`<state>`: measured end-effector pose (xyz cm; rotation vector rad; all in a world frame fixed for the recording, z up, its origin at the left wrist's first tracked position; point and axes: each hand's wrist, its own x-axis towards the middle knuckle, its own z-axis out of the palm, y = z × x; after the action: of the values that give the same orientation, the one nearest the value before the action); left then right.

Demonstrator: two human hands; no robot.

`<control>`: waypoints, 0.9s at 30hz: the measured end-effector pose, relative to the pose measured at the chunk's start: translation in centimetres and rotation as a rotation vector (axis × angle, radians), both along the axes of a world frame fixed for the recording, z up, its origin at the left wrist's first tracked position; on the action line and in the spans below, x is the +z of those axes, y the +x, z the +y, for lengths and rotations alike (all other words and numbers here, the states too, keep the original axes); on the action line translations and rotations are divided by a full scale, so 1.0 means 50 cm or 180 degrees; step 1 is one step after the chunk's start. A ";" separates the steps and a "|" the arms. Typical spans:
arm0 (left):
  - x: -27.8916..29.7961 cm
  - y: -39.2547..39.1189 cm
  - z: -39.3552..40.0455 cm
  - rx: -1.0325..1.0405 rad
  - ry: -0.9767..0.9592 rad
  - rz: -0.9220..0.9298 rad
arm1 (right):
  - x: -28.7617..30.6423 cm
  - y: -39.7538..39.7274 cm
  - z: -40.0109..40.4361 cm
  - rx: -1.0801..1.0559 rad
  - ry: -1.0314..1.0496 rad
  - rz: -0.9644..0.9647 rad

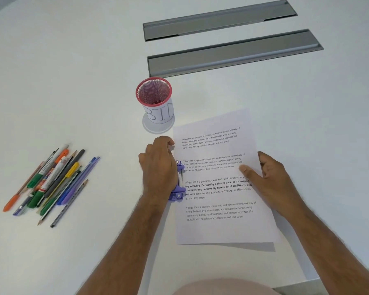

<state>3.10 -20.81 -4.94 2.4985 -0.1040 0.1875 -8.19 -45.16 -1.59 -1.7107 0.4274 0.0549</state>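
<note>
A white printed sheet of paper [218, 227] lies on the white table [77, 86] in front of me. A purple hole punch [178, 193] sits on the sheet's left edge. My left hand [158, 167] covers the punch from above, fingers curled round its top, so most of the punch is hidden. My right hand [273, 179] holds the sheet's right edge, thumb on top of the page and fingers at the edge. The sheet's near right corner is slightly raised and casts a shadow.
A pink mesh cup [155, 96] with a paper label stands just beyond the sheet's far left corner. Several pens and pencils [51, 182] lie in a pile at the left. Two grey recessed slots [232, 54] run across the far table.
</note>
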 end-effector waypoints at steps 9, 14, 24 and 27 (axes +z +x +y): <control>0.003 -0.006 0.000 -0.0025 -0.0171 -0.0049 | 0.004 -0.002 0.000 0.0033 -0.0093 0.0015; 0.001 -0.004 0.001 -0.0014 -0.0157 -0.0065 | 0.009 -0.003 0.003 0.0058 -0.0233 -0.0078; 0.000 -0.005 0.002 -0.0040 -0.0152 -0.0115 | 0.011 -0.008 0.004 0.0107 -0.0151 -0.0138; 0.001 -0.003 0.003 -0.0072 -0.0183 -0.0143 | 0.012 -0.010 0.003 0.0109 -0.0179 -0.0148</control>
<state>2.96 -20.67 -4.87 2.4355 -0.1433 0.2340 -8.68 -45.02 -0.99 -1.7713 0.3684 0.0282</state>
